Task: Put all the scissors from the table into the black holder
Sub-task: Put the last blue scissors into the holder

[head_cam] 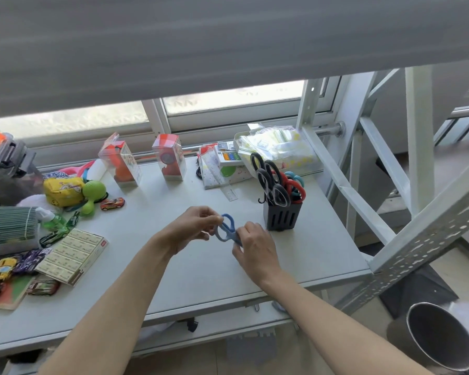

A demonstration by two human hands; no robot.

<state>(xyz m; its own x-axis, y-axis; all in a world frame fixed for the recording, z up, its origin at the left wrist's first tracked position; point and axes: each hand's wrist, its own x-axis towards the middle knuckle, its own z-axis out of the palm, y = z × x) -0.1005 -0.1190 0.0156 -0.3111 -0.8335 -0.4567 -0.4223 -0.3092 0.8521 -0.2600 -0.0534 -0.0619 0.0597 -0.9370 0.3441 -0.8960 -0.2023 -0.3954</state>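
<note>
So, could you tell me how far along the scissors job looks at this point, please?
Mostly done, it seems. Several scissors with black, red and teal handles already stand in the black holder. In hand: the blue scissors, held above the table between the left hand and right hand, beside the holder. Left: dropping that pair in. I see no other loose scissors, though the clutter at the left could hide one.

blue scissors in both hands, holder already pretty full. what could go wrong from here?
1. The black holder is crowded with black, red and teal handles; the blue scissors may jam against them.
2. The holder stands near the table's right edge; a hard push could tip or slide it.
3. The right hand covers the blade end, so handing over from the left hand may fumble.
</note>
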